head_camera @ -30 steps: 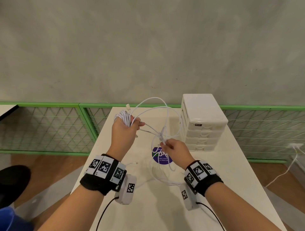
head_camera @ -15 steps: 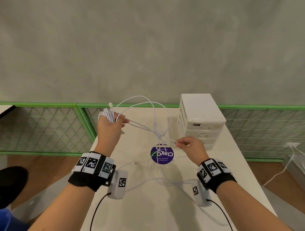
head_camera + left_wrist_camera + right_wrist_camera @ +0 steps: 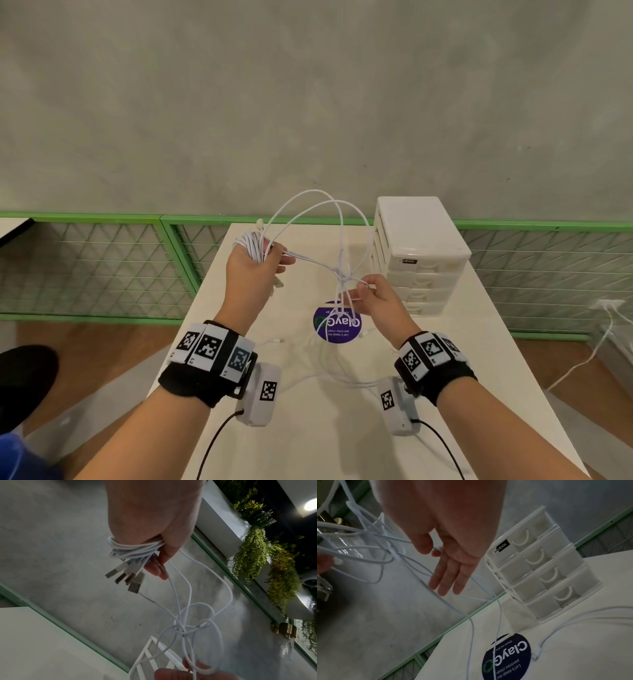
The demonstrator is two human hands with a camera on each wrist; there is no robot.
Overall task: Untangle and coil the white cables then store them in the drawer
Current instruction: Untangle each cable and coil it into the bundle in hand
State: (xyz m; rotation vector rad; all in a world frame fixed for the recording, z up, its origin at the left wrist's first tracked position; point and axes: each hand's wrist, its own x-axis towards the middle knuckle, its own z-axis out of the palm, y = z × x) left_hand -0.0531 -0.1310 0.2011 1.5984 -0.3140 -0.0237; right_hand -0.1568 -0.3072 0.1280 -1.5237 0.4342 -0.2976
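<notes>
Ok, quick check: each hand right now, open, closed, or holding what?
Left hand: grips the coiled bundle of white cables.
Right hand: thumb and forefinger pinch a strand by the knot; other fingers straight.

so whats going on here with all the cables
A person is untangling white cables above a white table. The left hand grips a coiled bundle with several USB plugs sticking out. The right hand pinches a strand beside a knot hanging between the hands. More cable lies loose on the table, and the drawer unit looks shut, so nothing is stored yet.
</notes>
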